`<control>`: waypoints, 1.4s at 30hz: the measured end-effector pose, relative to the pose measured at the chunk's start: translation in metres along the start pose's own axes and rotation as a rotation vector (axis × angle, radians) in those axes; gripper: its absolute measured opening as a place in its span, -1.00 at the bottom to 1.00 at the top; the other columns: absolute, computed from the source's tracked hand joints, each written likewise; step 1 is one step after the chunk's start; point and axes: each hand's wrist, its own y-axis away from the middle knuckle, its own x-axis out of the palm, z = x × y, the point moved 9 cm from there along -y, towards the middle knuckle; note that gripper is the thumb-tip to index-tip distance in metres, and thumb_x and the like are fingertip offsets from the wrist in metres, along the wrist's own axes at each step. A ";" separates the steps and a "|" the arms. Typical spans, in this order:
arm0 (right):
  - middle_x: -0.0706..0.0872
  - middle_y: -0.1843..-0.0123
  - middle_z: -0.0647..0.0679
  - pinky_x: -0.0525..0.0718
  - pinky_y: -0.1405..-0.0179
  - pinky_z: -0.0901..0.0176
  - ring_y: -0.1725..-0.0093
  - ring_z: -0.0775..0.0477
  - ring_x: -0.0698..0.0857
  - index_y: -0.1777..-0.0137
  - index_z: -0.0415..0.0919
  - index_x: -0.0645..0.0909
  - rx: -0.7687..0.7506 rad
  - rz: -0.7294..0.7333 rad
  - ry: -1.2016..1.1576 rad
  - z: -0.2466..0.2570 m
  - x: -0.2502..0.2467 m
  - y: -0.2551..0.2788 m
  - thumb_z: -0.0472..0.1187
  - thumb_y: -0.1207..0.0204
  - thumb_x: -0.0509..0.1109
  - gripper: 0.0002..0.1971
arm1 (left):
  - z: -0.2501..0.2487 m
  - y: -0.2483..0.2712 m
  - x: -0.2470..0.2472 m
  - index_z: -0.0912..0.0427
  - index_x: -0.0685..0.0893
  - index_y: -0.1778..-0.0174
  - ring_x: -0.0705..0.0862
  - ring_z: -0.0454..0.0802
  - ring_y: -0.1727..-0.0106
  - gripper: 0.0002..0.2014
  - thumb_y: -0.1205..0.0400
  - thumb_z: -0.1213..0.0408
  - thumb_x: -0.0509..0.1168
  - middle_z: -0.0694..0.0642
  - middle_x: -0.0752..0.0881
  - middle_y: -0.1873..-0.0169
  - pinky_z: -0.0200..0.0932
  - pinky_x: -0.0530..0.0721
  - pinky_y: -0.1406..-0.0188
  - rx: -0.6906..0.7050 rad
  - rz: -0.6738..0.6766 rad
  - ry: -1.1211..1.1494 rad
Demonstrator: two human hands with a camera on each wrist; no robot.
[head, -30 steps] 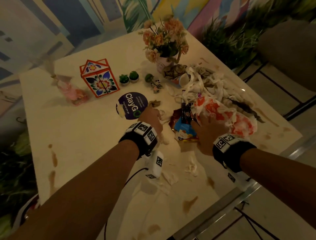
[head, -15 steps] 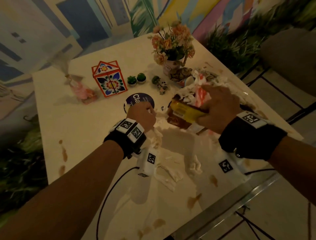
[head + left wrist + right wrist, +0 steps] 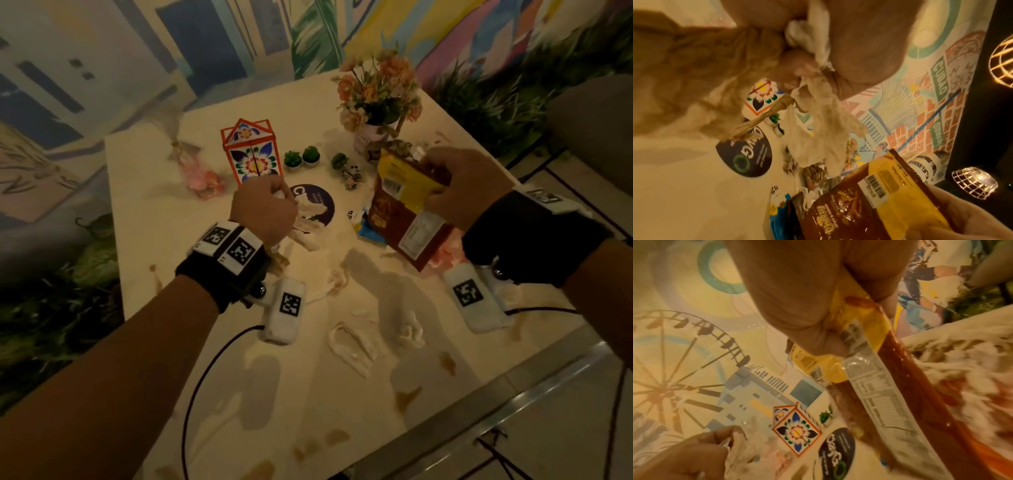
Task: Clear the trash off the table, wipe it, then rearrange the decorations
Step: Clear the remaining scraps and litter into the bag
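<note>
While left hand point(image 3: 263, 212) clutched crumpled, stained tissues point(image 3: 308, 219), right hand point(image 3: 462, 188) gripped a glossy brown-and-yellow snack bag point(image 3: 404, 209), barcoded, creased, above the table point(image 3: 171, 240).

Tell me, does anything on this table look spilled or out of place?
Yes. Brown stains dot the near edge of the table, and crumpled tissues lie loose near them. The left hand grips a wad of soiled tissue, and the right hand holds a brown and yellow snack wrapper.
</note>
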 end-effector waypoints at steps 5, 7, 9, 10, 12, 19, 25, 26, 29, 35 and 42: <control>0.66 -0.25 -0.25 0.47 -0.03 0.08 -0.20 -0.35 0.60 -0.37 -0.12 0.56 -0.144 -0.098 -0.013 0.052 -0.008 -0.005 -0.31 -0.45 0.28 -0.54 | 0.044 0.012 -0.061 0.11 0.58 0.45 0.54 -0.02 0.31 -0.80 -0.42 0.48 0.25 0.03 0.58 0.47 -0.22 0.51 0.31 -0.035 -0.101 0.059; 0.67 -0.28 -0.19 0.55 -0.11 0.04 -0.23 -0.30 0.61 -0.39 -0.07 0.53 -0.183 -0.123 -0.026 0.076 -0.006 -0.002 -0.29 -0.51 0.27 -0.56 | 0.071 0.020 -0.091 0.17 0.61 0.43 0.53 0.04 0.36 -0.85 -0.41 0.47 0.26 0.10 0.56 0.52 -0.15 0.50 0.32 -0.067 -0.150 0.055; 0.67 -0.27 -0.18 0.56 -0.14 0.04 -0.23 -0.28 0.61 -0.39 -0.10 0.51 -0.237 -0.124 -0.034 0.105 0.002 0.005 -0.31 -0.51 0.25 -0.57 | 0.108 0.031 -0.121 0.19 0.57 0.45 0.52 0.08 0.39 -0.87 -0.41 0.42 0.25 0.15 0.54 0.54 -0.10 0.48 0.31 -0.141 -0.180 0.062; 0.69 -0.23 -0.18 0.56 -0.08 0.06 -0.19 -0.28 0.63 -0.37 -0.13 0.52 -0.274 -0.112 -0.048 0.122 0.008 0.010 -0.33 -0.51 0.26 -0.58 | 0.128 0.037 -0.136 0.19 0.57 0.45 0.52 0.10 0.39 -0.89 -0.40 0.39 0.25 0.18 0.55 0.52 -0.08 0.49 0.30 -0.184 -0.200 0.081; 0.71 -0.15 -0.16 0.51 0.08 0.16 -0.09 -0.23 0.65 -0.32 -0.16 0.55 -0.355 -0.070 -0.081 0.163 0.026 0.023 -0.36 -0.50 0.26 -0.62 | 0.170 0.052 -0.170 0.18 0.62 0.40 0.56 0.12 0.31 -0.90 -0.42 0.38 0.25 0.24 0.61 0.43 -0.05 0.51 0.26 -0.256 -0.263 0.054; 0.68 -0.13 -0.18 0.45 0.08 0.25 -0.10 -0.24 0.64 -0.25 -0.18 0.56 -0.531 0.136 -0.154 0.316 0.146 0.079 -0.37 -0.48 0.23 -0.66 | 0.341 0.106 -0.240 0.28 0.70 0.23 0.69 0.30 -0.02 -0.88 -0.47 0.48 0.26 0.33 0.74 0.08 0.11 0.70 -0.01 -0.530 -0.279 -0.084; 0.61 -0.29 -0.16 0.46 -0.14 0.15 -0.27 -0.23 0.56 -0.34 -0.12 0.53 -0.516 0.364 -0.148 0.411 0.282 0.129 -0.29 -0.49 0.27 -0.61 | 0.456 0.130 -0.242 0.32 0.71 0.22 0.66 0.25 0.09 -0.80 -0.54 0.45 0.16 0.26 0.70 0.19 -0.06 0.61 0.28 -0.636 -0.177 -0.043; 0.57 -0.35 -0.17 0.45 -0.24 0.12 -0.33 -0.23 0.53 -0.39 -0.13 0.50 -0.490 0.396 -0.140 0.419 0.303 0.135 -0.28 -0.50 0.28 -0.57 | 0.473 0.131 -0.239 0.29 0.70 0.23 0.66 0.24 0.08 -0.80 -0.56 0.45 0.16 0.23 0.68 0.21 -0.12 0.54 0.33 -0.659 -0.143 -0.041; 0.45 -0.46 -0.17 0.38 -0.39 0.08 -0.44 -0.22 0.43 -0.48 -0.13 0.40 -0.400 0.513 -0.038 0.429 0.373 0.150 -0.31 -0.54 0.25 -0.52 | 0.520 0.134 -0.226 0.25 0.71 0.13 0.64 0.23 0.01 -0.84 -0.59 0.42 0.20 0.23 0.69 0.13 -0.10 0.51 0.19 -0.688 -0.033 -0.084; 0.51 -0.35 -0.17 0.57 -0.29 -0.06 -0.32 -0.30 0.52 -0.42 -0.06 0.42 -0.185 0.675 0.077 0.399 0.522 0.177 -0.29 -0.48 0.28 -0.52 | 0.615 0.155 -0.165 0.31 0.65 -0.19 0.63 0.26 -0.22 -0.75 -0.66 0.33 0.19 0.26 0.68 -0.19 0.04 0.62 -0.22 -0.791 0.260 -0.142; 0.08 -0.68 -0.01 0.18 -0.63 0.00 -0.64 -0.11 0.16 -0.63 0.18 -0.04 -0.193 0.870 0.138 0.353 0.662 0.215 -0.03 -0.65 0.13 -0.40 | 0.678 0.156 -0.094 0.17 0.29 -0.58 0.28 0.09 -0.58 -0.56 -0.75 0.20 0.00 0.14 0.33 -0.57 -0.08 0.13 -0.58 -0.672 0.397 -0.169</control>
